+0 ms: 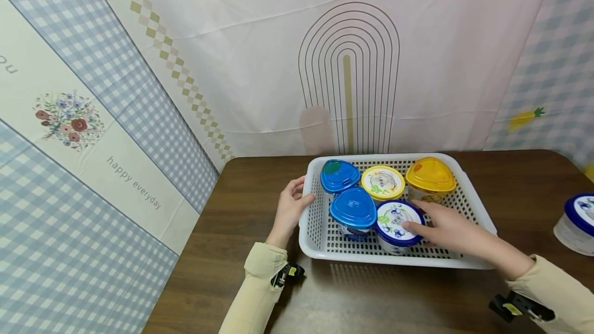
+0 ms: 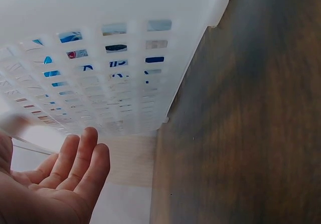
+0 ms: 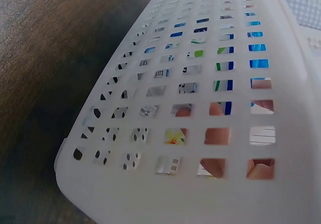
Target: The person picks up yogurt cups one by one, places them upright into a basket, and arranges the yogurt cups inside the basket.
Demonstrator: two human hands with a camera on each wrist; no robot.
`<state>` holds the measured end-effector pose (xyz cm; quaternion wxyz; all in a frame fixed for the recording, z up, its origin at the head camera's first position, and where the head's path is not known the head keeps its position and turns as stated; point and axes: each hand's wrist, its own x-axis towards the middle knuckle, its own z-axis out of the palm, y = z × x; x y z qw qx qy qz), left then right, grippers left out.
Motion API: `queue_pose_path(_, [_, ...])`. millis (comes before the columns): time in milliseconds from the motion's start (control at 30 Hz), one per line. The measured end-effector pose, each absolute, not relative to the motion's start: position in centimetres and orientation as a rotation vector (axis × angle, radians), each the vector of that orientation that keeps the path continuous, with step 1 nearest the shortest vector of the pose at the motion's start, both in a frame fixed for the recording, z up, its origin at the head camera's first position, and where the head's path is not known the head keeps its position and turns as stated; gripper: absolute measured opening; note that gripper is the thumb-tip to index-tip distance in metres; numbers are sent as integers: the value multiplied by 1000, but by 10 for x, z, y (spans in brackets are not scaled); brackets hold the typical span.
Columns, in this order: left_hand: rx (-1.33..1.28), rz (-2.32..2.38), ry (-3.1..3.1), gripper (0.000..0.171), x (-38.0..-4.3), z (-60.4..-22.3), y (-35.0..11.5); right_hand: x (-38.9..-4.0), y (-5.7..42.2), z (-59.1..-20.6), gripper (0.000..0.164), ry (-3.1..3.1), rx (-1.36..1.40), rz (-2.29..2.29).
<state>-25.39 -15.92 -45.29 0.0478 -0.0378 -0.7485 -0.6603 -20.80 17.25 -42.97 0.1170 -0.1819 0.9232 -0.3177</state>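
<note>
A white perforated plastic basket stands on the table, holding several lidded tubs. My left hand is at the basket's left end, thumb over the rim and fingers along the outside; the left wrist view shows those fingers fairly straight. Inside the basket, my right hand grips a round tub with a dark blue lid, thumb on the lid and fingers down its right side. Beside that tub are two blue-lidded tubs, a round yellow-lidded tub and a tub with a domed yellow lid.
Another dark-blue-lidded tub stands on the brown wooden table, right of the basket. Behind the table hangs a patterned cloth. In the right wrist view, the basket's slotted wall hides most of the right hand.
</note>
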Motion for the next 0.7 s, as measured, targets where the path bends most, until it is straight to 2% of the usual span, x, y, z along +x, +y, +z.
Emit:
queue_pose_path(400, [-106,-1995,-2304,50,-251,-446,-157,-214,167,-435,75,2688,-574,-971])
queue_pose_path(700, [-120,-1991,-2299,49,-252,-448,-156,-218,163,-442,79,2649,-551,-1021])
